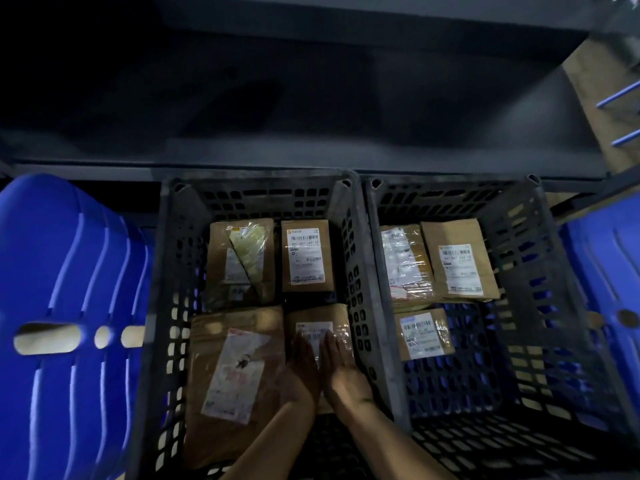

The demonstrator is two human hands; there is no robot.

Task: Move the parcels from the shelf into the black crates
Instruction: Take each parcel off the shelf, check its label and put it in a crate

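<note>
Two black crates sit side by side below a dark shelf. The left crate holds several brown parcels with white labels. My left hand and my right hand lie flat, fingers straight, on the near-right parcel in that crate, pressing on its label. A large parcel lies just left of my hands. The right crate holds three parcels: two at the back and one small parcel in front.
A blue plastic crate stands to the left and another blue crate to the right. The shelf above the crates looks dark with no parcels visible. Brown cardboard shows at the upper right.
</note>
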